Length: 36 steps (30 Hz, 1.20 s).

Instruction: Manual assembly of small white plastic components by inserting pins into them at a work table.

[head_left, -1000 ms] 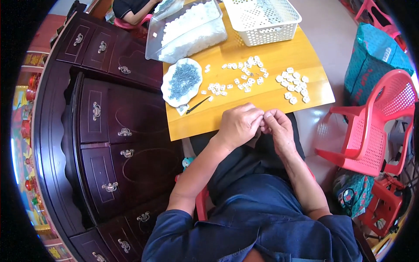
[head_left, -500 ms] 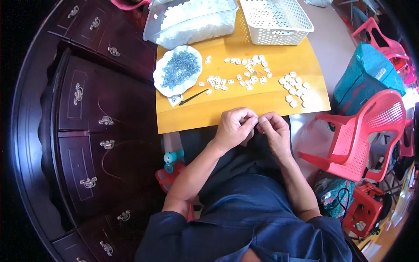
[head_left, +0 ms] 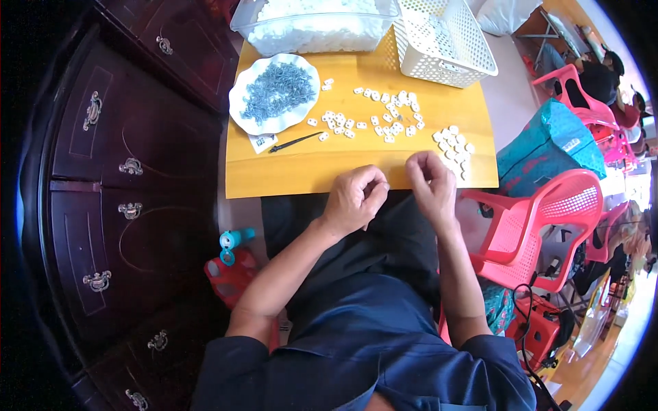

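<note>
Taking the tabletop's middle as the clock's centre, the left hand (head_left: 356, 198) is hovering at six o'clock by the near edge, thumb and forefinger curling toward each other. The right hand (head_left: 433, 183) is hanging at four o'clock with its fingers bending inward; whether either hand is gripping anything, I cannot tell. Just past the right hand, white pieces (head_left: 450, 144) are lying in a cluster at three o'clock, and more are spreading loosely across the middle of the table (head_left: 322, 171). At nine o'clock a black tool (head_left: 296, 142) is lying beside a card (head_left: 262, 144). The white dish (head_left: 237, 103) is standing at ten o'clock, holding a heap of grey metal bits (head_left: 277, 92). Farther off, the clear tub (head_left: 393, 14) is sitting at eleven, heaped with white pieces, and the holed basket (head_left: 449, 72) is standing between one and two, its contents being hard to make out. Half a second ago the fingertips were nearly meeting; now the hands are standing clearly apart, the right one nearer the cluster.
</note>
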Available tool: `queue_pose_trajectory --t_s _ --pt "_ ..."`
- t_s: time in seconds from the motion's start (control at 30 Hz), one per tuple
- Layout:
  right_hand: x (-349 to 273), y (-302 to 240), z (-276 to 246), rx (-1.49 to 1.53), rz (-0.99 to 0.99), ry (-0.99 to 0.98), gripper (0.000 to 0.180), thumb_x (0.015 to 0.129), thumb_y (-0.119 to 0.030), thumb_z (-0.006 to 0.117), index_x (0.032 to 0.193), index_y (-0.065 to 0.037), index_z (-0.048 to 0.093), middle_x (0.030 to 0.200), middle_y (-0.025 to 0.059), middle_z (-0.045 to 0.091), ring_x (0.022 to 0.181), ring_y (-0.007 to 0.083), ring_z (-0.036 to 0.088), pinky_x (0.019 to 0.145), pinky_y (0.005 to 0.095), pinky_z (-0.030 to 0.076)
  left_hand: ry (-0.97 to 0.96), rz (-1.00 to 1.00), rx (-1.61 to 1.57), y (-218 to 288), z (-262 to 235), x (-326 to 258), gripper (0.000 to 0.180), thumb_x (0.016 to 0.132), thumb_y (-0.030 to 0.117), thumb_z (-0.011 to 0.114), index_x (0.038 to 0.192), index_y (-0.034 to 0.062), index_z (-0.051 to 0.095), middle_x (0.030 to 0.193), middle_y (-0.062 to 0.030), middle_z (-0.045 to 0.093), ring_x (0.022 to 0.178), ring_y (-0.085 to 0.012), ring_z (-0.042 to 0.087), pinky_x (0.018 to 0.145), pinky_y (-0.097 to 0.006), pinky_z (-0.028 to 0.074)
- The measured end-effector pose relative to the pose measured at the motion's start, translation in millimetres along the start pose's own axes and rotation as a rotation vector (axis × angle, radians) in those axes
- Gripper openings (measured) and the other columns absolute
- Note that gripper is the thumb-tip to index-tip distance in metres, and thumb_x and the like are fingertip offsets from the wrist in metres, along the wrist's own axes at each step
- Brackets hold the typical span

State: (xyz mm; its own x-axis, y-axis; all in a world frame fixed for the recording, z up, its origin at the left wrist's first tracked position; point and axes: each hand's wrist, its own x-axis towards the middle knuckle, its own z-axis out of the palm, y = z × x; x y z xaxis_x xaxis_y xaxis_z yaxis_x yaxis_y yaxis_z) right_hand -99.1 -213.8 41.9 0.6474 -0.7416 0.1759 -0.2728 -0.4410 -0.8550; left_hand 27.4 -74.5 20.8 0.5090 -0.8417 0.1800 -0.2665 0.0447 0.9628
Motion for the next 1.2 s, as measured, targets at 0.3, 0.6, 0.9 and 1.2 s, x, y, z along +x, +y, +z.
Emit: queue_pose_trajectory --t_s 0.3,0.6,0.9,1.2 --pt "66.4 10.8 4.1 -0.453 -0.282 0.091 0.007 0.089 -0.013 0.069 0.091 -0.006 0.067 0.086 0.0144 0.069 0.072 0.0332 0.068 0.067 0.0421 0.054 0.035 0.092 -0.007 -8.7 0.8 -2.8 0.008 0.090 0.005 0.065 0.083 0.0004 0.063 0.069 -0.0059 0.065 0.060 -0.0120 0.063 0.056 -0.029 0.050" --pt "73.2 15.2 6.7 -0.467 -0.214 0.083 0.009 0.089 -0.013 0.069 0.094 -0.006 0.070 0.088 0.0147 0.070 0.073 0.0318 0.070 0.068 0.0416 0.055 0.022 0.110 0.022 -9.4 -1.4 -1.0 0.010 0.090 0.005 0.065 0.082 0.0000 0.063 0.068 -0.0070 0.065 0.059 -0.0137 0.063 0.056 -0.030 0.050" --pt "104.1 27.9 -14.3 -0.384 -0.163 0.070 0.011 0.088 -0.010 0.069 0.096 -0.002 0.071 0.089 0.0172 0.072 0.073 0.0296 0.071 0.069 0.0382 0.056 -0.004 0.051 0.001 -9.4 0.6 -2.2 0.011 0.087 0.008 0.065 0.080 0.0024 0.060 0.072 -0.0137 0.064 0.065 -0.0301 0.065 0.060 -0.039 0.051" --pt "96.9 24.2 -14.3 -0.385 -0.116 0.020 0.012 0.088 -0.012 0.071 0.096 -0.002 0.072 0.090 0.0169 0.073 0.073 0.0282 0.072 0.071 0.0367 0.056 -0.006 0.090 0.029 -8.7 -1.4 -2.0 0.009 0.088 0.004 0.065 0.081 0.0002 0.062 0.070 -0.0059 0.063 0.060 -0.0126 0.062 0.055 -0.029 0.049"
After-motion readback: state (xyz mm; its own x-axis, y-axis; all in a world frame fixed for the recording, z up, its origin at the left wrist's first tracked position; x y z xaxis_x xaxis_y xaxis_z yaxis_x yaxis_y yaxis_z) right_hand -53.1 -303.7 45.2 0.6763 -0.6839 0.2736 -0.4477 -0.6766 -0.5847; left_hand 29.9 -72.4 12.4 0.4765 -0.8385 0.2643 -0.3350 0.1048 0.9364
